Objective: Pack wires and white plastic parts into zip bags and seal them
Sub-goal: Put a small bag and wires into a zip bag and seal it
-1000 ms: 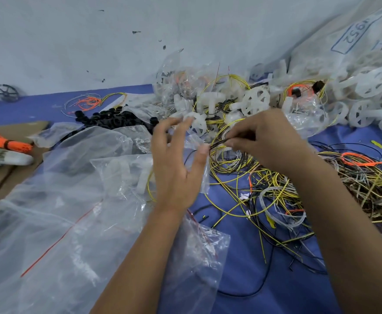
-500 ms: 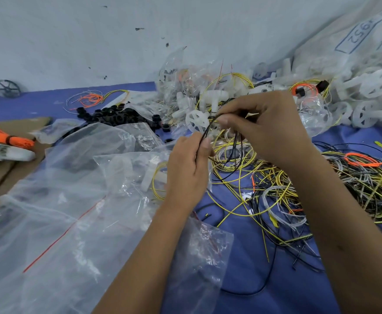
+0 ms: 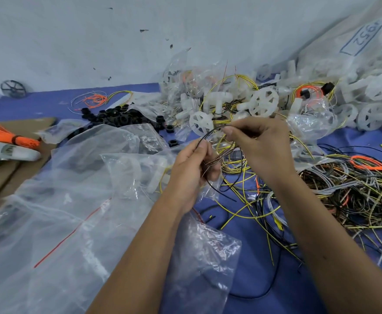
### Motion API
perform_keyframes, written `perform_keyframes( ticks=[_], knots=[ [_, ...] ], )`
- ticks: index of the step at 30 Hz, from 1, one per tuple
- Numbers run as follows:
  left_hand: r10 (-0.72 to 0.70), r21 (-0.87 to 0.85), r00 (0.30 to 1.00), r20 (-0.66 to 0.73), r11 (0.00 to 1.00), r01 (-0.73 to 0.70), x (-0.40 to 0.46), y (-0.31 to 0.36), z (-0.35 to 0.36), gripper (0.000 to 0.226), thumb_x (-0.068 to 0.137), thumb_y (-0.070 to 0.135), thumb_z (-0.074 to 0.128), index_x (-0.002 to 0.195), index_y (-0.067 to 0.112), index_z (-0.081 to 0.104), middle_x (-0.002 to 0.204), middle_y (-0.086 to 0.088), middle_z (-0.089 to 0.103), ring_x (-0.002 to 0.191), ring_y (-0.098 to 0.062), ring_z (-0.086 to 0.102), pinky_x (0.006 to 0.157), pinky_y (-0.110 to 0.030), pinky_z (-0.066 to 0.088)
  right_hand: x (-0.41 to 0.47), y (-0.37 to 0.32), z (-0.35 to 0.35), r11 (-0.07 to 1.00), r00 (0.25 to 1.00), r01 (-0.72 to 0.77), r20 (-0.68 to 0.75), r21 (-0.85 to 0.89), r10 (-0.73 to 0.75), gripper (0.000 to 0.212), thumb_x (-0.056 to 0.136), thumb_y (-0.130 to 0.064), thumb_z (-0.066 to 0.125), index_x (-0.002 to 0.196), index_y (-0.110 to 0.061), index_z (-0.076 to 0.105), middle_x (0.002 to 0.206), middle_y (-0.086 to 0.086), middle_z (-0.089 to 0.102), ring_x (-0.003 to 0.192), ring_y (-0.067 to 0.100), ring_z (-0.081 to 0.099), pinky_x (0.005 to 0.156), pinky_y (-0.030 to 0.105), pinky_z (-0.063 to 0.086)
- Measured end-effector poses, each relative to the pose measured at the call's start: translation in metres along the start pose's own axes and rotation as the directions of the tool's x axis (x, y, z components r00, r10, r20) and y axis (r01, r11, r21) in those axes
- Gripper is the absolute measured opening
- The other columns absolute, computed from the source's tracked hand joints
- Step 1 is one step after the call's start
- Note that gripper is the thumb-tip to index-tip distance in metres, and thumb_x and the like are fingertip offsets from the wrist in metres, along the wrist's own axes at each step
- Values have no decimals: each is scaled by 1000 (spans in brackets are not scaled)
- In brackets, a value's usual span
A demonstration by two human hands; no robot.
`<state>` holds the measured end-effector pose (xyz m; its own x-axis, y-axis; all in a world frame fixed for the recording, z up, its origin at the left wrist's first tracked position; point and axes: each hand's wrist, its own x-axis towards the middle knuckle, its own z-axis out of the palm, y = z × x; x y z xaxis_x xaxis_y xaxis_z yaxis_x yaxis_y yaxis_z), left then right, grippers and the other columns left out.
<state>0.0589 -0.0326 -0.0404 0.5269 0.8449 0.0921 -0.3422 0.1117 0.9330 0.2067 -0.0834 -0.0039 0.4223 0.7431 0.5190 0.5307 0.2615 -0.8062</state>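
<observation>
At the bench's left edge lie an orange bundle (image 3: pixel 3 134) and a white tool (image 3: pixel 8 152) on cardboard (image 3: pixel 15 177), with black rings (image 3: pixel 117 115) heaped behind. Clear zip bags (image 3: pixel 72 200) sprawl across the left half of the blue bench (image 3: pixel 249 268), one showing a red seal line (image 3: pixel 72 232).

At centre, the left hand (image 3: pixel 192 171) pinches one end of a thin black wire (image 3: pixel 210 133) together with the mouth of a bag (image 3: pixel 140 168) that already holds a white part; the right hand (image 3: pixel 260 148) pinches the wire's other end, so the strand arcs between the two. Neither hand is slack.

The step appears to be coiling the wire before feeding it into the bag. Done well, that likely means winding a tight loop, keeping the bag mouth held apart with the left fingers, and lifting the strand free of the loose wires (image 3: pixel 344 196) below, which could snag it.

Behind the hands, white parts (image 3: pixel 264 102), wheel-shaped, pile up with packed bags toward the bench's far right corner. The tangle of yellow, black, grey and orange wires covers the right edge. A pale, scuffed wall (image 3: pixel 94 41) backs the bench, with a large sack (image 3: pixel 355 41) marked with numbers leaning at right.
</observation>
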Motion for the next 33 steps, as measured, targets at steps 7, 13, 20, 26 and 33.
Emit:
perform_keyframes(
  ticks=[7,13,20,26,33],
  knots=[
    [39,139,995,-88,990,-27,1,-6,-3,36,112,22,39,78,18,50,63,-1,50,44,-12,37,42,-20,30,-12,14,-2,954,969,-222,158,200,193,12,91,-11,74,82,-3,75,63,8,66,45,11,49,43,24,41],
    [225,623,973,46,755,-204,3,-15,-4,33,105,30,47,77,21,63,77,-1,59,71,-10,55,71,-34,45,-12,18,-6,896,968,-232,-3,379,251,6,91,-11,74,85,-9,77,64,5,68,44,10,48,40,21,39],
    [503,710,865,5,607,-357,-5,-8,-5,39,99,49,46,108,22,73,101,-2,59,98,-10,60,84,-14,41,-11,24,-20,984,996,-78,-31,159,83,12,89,-11,77,83,-21,79,64,3,68,46,10,52,45,20,42],
    [614,768,764,198,387,-510,-5,0,-8,23,101,29,59,107,18,78,83,5,65,77,-10,59,71,-19,43,-13,22,-22,999,961,54,271,-5,-51,5,85,-3,78,87,-7,80,62,-13,69,54,-1,59,55,10,42],
    [445,746,876,185,517,-420,2,-13,-10,27,94,26,67,70,17,58,55,2,52,48,-12,58,49,-35,47,-13,17,-21,985,982,-30,191,172,-3,12,91,-5,73,85,-15,76,65,5,67,48,10,54,45,23,45]
  ],
)
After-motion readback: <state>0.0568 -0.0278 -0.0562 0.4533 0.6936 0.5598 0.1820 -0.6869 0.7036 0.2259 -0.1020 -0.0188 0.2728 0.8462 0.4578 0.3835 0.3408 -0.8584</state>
